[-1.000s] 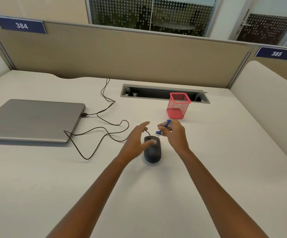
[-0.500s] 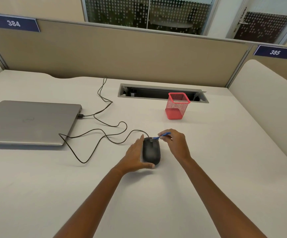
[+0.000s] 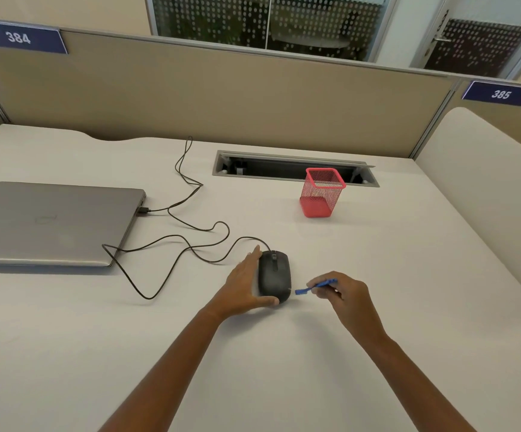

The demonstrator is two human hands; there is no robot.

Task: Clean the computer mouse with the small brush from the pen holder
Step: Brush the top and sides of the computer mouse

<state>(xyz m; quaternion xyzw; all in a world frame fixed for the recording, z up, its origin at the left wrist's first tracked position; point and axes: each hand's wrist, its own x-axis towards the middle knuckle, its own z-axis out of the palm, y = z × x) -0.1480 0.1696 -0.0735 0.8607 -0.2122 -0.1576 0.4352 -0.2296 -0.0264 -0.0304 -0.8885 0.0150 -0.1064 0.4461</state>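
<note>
Mid-clean, centre of frame. Black wired computer mouse [image 3: 274,275] flat on the white surface [image 3: 377,260], braced by left hand [image 3: 243,287]: palm and fingers along its left flank, thumb hooked round the near end. Bracing only, not lifted.

Right hand [image 3: 345,293] pinching small blue plastic brush [image 3: 315,286] by the handle end, head pointing left, just beside the mouse's lower right edge. Contact with the shell: cannot tell, looks like a sliver of gap.

Red mesh pen holder [image 3: 321,193] upright, upper centre-right, well apart from both hands. Looks empty from here.

Risks:
- Sideways stroke from the right pushing the mouse left. Only stop is the left palm; loose brace = mouse skids, bristles skate over the dirt.
- Fingertip pinch far back on a thin handle. Poor leverage, so brush liable to twist or flick out under pressure.
- Thin black cable [image 3: 172,244] looping left to the closed grey laptop [image 3: 50,221], plugged in at its right edge. Mouse lifted or turned for the underside = tug on that plug, or slack loop dragged across the surface.
- Left thumb covering the near end. Patch likely missed unless grip shifted.
- Scroll wheel groove near the far end: hard to reach at current brush angle.
</note>
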